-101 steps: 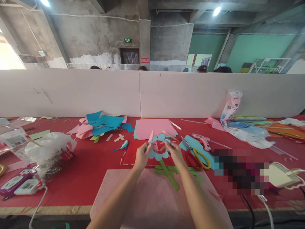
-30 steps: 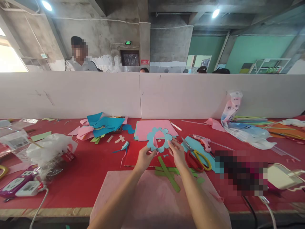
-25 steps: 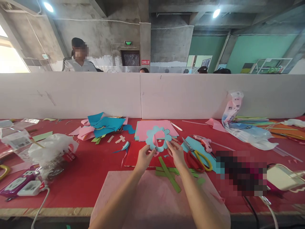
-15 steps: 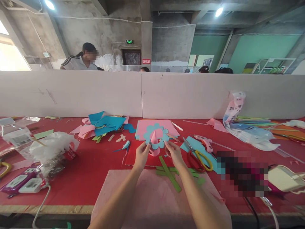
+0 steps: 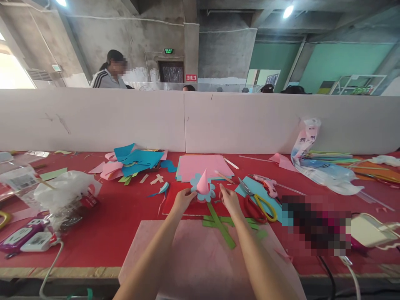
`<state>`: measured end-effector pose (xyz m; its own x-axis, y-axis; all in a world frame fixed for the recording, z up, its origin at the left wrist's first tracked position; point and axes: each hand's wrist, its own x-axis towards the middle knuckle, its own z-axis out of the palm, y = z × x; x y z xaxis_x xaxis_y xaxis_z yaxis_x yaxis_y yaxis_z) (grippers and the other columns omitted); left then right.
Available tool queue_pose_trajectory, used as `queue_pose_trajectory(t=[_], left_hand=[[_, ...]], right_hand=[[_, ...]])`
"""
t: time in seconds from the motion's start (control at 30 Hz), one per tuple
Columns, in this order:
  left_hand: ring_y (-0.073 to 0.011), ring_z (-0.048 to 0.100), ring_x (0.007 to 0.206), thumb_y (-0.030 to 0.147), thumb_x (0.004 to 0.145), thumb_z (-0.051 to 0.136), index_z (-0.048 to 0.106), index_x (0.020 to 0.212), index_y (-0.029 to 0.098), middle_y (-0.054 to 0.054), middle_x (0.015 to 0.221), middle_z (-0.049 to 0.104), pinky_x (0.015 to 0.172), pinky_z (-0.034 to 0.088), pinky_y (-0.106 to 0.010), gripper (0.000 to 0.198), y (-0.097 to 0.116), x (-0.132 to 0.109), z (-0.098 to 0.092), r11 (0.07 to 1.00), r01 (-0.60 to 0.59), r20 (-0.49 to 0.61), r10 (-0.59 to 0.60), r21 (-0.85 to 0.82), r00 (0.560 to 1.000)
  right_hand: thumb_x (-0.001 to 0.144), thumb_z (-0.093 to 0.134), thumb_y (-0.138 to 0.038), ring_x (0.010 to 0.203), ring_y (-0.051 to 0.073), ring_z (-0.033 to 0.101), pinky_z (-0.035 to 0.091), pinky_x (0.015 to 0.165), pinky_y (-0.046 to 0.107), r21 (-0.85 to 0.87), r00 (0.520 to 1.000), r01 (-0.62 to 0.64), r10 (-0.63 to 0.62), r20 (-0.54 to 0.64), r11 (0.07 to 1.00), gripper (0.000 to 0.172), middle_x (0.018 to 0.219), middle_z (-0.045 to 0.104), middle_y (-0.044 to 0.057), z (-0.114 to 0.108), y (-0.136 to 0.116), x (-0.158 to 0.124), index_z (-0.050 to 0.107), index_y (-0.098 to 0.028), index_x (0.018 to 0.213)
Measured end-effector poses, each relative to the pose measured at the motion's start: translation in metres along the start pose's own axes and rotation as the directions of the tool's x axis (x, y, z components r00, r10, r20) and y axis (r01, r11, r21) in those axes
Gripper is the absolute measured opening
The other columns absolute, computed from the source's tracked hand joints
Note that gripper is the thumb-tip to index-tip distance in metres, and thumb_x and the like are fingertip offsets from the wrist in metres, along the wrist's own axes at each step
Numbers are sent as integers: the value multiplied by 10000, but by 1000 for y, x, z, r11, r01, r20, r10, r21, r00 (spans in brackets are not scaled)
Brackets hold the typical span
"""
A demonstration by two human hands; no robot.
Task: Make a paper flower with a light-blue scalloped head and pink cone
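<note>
A blue scalloped paper flower (image 5: 194,181) with a pointed pink paper cone (image 5: 203,183) standing at its middle is held above the red board (image 5: 175,204). My left hand (image 5: 183,200) pinches the flower's left edge between thumb and fingers. Just right of the flower is my right hand (image 5: 229,199), apart from its edge, fingers loosely bent and holding nothing that I can see. Green paper strips (image 5: 221,227) lie below the hands, partly over a pink mat (image 5: 187,258). Behind the flower rests a stack of pink paper sheets (image 5: 203,162).
To the right lie scissors (image 5: 265,206), a pink glue gun (image 5: 267,186) and a plastic bag (image 5: 325,175). Blue paper scraps (image 5: 142,161) are piled at the back left. A clear plastic bag (image 5: 62,191) stands at left. A white partition (image 5: 125,121) runs along the back.
My right hand has let go of the flower's right edge and moved slightly away. The flower has tilted, so the cone now points up. My left hand keeps its hold.
</note>
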<state>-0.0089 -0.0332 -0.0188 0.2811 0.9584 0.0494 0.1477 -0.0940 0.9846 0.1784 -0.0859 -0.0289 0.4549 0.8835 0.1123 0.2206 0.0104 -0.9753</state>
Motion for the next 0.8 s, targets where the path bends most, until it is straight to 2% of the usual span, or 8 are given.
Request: queue_pose_trajectory(t=[0.07, 0.13, 0.27, 0.33, 0.43, 0.63, 0.8], left_hand=[[-127, 536, 491, 431, 625, 590, 557, 558, 156, -1, 495, 580, 481, 415, -219, 285, -5, 3, -6, 998, 23, 43, -26, 64, 999], [-123, 517, 459, 428, 624, 590, 548, 553, 164, 2, 483, 571, 423, 371, -206, 277, -9, 6, -12, 993, 55, 11, -56, 106, 998], [-90, 405, 317, 434, 655, 566, 569, 595, 176, 27, 419, 525, 353, 269, -206, 265, -12, 9, -18, 974, 136, -100, -120, 180, 988], [-86, 381, 293, 437, 680, 545, 583, 605, 180, 29, 389, 507, 359, 258, -208, 270, -12, 8, -18, 966, 152, -125, -127, 208, 984], [-107, 437, 330, 400, 697, 531, 574, 589, 182, 22, 373, 499, 398, 282, -212, 247, -10, 5, -16, 949, 127, -160, -83, 288, 984], [-185, 565, 559, 407, 685, 531, 551, 567, 194, -45, 579, 614, 473, 310, -234, 244, -7, -2, -14, 850, 88, -266, 62, 520, 962], [-224, 588, 661, 418, 690, 535, 569, 609, 202, -76, 671, 642, 536, 348, -256, 233, -4, -7, -14, 818, 157, -282, 6, 553, 959]], right_hand=[[763, 432, -552, 431, 140, 449, 308, 455, 253, -177, 991, 111, -121, -51, 978, 454, 428, 480, 2, -1, 4, 2, 455, -212, 464], [779, 435, -517, 553, 173, 524, 358, 544, 270, -298, 972, 201, -228, -56, 933, 400, 548, 575, 25, 0, 6, 2, 500, -212, 527], [789, 452, -457, 784, 208, 577, 410, 716, 305, -311, 932, 320, -356, -65, 895, 295, 820, 647, 66, 4, 7, 1, 588, -195, 770], [800, 447, -439, 831, 204, 581, 420, 751, 311, -291, 927, 348, -374, -36, 891, 303, 914, 641, 76, 6, 8, 1, 597, -189, 885], [801, 460, -428, 856, 199, 585, 436, 745, 306, -318, 925, 363, -379, 15, 875, 320, 990, 623, 74, 8, 9, 0, 597, -201, 980], [760, 535, -348, 867, 198, 586, 446, 747, 296, -439, 918, 394, -373, 137, 808, 208, 950, 613, 54, 9, 14, -1, 640, -233, 898], [755, 526, -279, 840, 187, 590, 452, 727, 288, -469, 920, 389, -361, 152, 793, 157, 936, 601, 41, 9, 15, -2, 638, -238, 856]])
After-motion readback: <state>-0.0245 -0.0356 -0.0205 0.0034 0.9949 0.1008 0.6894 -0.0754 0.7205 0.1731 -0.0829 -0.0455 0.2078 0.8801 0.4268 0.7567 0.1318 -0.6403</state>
